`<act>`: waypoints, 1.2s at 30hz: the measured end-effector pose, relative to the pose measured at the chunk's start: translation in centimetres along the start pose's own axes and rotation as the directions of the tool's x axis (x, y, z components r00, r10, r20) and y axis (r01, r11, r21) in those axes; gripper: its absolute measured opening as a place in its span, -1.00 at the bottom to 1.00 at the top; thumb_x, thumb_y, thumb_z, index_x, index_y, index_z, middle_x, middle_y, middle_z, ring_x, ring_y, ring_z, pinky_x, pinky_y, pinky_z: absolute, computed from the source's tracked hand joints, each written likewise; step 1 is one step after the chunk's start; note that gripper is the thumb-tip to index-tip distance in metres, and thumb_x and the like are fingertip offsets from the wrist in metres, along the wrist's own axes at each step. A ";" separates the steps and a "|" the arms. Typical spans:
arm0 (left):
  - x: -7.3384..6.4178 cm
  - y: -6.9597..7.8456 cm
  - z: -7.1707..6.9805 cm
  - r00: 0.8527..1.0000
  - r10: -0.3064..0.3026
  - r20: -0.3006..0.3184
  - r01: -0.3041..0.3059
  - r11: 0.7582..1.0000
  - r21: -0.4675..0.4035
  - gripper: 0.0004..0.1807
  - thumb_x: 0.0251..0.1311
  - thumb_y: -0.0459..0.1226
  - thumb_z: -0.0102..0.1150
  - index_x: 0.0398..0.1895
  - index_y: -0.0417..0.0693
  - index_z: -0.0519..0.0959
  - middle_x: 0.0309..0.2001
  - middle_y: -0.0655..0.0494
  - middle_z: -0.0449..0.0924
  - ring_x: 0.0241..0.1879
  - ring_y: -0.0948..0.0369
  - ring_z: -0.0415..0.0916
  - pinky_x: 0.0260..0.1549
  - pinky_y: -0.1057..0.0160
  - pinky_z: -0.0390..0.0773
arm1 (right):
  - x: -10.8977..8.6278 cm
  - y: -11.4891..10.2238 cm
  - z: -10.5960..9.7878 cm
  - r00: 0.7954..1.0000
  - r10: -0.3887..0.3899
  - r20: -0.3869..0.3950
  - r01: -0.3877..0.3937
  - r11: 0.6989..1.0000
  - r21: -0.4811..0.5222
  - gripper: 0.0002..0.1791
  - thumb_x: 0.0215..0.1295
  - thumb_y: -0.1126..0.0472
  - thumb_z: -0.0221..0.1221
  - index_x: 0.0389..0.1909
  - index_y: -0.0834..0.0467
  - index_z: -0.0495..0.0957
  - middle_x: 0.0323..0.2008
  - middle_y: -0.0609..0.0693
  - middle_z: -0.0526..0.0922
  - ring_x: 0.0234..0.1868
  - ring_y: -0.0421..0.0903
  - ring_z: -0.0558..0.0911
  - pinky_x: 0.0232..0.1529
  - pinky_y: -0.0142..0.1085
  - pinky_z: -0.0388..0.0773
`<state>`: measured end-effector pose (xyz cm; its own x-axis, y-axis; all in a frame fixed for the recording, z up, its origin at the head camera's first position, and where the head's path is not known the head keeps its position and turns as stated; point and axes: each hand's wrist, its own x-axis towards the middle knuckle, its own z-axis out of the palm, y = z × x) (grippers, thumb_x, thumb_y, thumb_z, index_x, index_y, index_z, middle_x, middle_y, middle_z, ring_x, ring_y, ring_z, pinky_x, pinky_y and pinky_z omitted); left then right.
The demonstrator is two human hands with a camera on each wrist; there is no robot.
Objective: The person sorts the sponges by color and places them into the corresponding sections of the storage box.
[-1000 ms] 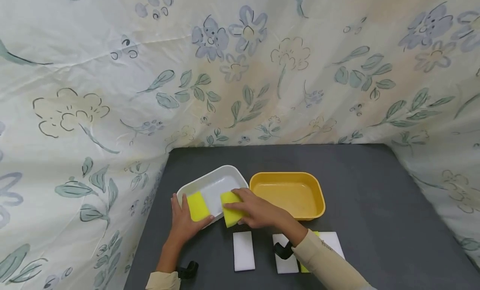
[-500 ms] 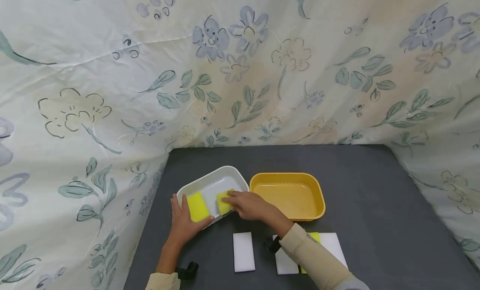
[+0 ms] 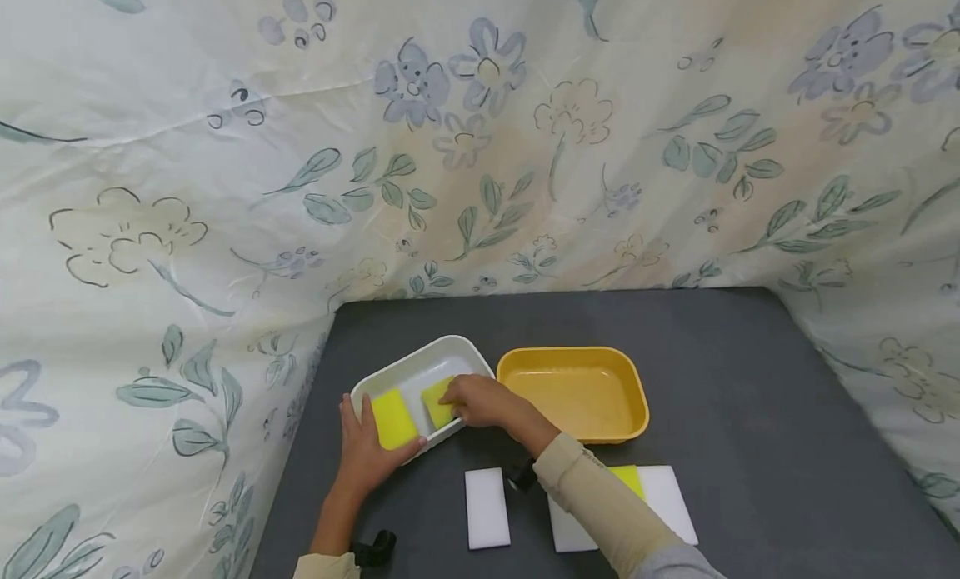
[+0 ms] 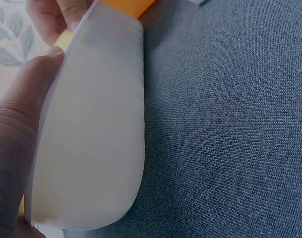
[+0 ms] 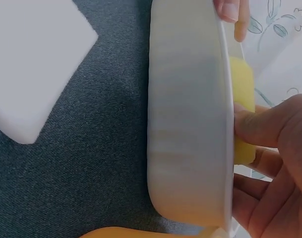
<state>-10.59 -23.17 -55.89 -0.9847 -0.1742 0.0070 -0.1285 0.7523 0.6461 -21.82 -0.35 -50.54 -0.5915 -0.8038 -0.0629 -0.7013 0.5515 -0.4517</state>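
Observation:
A white rectangular tray (image 3: 435,362) stands at an angle on the dark table. My left hand (image 3: 366,444) holds its left end, fingers at the left rim and thumb at the near rim; the left wrist view shows the thumb (image 4: 34,84) along the rim. One yellow sponge (image 3: 394,419) lies inside the tray by that hand. Toward the tray's right end, my right hand (image 3: 483,401) pinches a second yellow sponge (image 3: 435,402), low inside the tray. In the right wrist view, thumb and fingers are on either side of this sponge (image 5: 242,82).
A yellow tray (image 3: 641,404) stands right of the white one. Nearer me lie a white sponge-like block (image 3: 487,508), more white blocks (image 3: 667,496) and a yellow piece (image 3: 628,479), partly covered by my right sleeve. A floral cloth (image 3: 480,146) hangs behind the table.
My right hand has moved left and away from me, carrying the second yellow sponge from above the near rim down into the white tray. The left hand stays at the tray.

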 end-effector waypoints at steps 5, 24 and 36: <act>0.1 0.0 -0.1 1.000 0.002 -0.015 -0.002 1.000 0.006 0.42 -0.11 0.19 0.50 0.58 -0.29 -0.20 0.55 -0.28 -0.54 0.49 -0.33 -0.41 0.27 -0.43 0.04 | 0.6 -0.2 -0.1 1.000 0.014 0.015 -0.014 1.000 0.001 -0.66 0.31 0.33 0.29 0.09 0.11 0.70 0.03 -0.06 0.67 0.05 -0.16 0.58 0.17 -0.30 0.46; -0.1 0.0 0.2 1.000 0.004 -0.009 -0.004 1.000 0.004 0.42 -0.11 0.19 0.50 0.58 -0.30 -0.20 0.54 -0.31 -0.53 0.49 -0.35 -0.41 0.27 -0.42 0.05 | 1.2 0.5 1.8 1.000 -0.021 0.006 0.021 0.998 -0.058 -0.76 0.39 0.27 0.16 -0.05 0.17 0.74 0.09 0.10 0.62 0.14 -0.03 0.58 0.21 -0.25 0.44; 0.2 0.0 0.2 1.000 -0.017 0.009 0.017 1.000 0.014 0.45 -0.12 0.20 0.50 0.59 -0.26 -0.25 0.54 -0.31 -0.54 0.50 -0.32 -0.45 0.28 -0.40 0.06 | 1.5 -0.3 1.7 0.998 -0.015 0.059 0.013 0.999 0.040 -0.72 0.44 0.12 0.15 -0.08 0.16 0.75 0.10 0.08 0.63 0.12 -0.06 0.56 0.23 -0.26 0.42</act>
<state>-10.79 -23.12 -56.06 -0.9834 -0.1812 -0.0112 -0.1469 0.7578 0.6358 -21.79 -2.11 -52.03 -0.5563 -0.8239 -0.1080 -0.6926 0.5316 -0.4876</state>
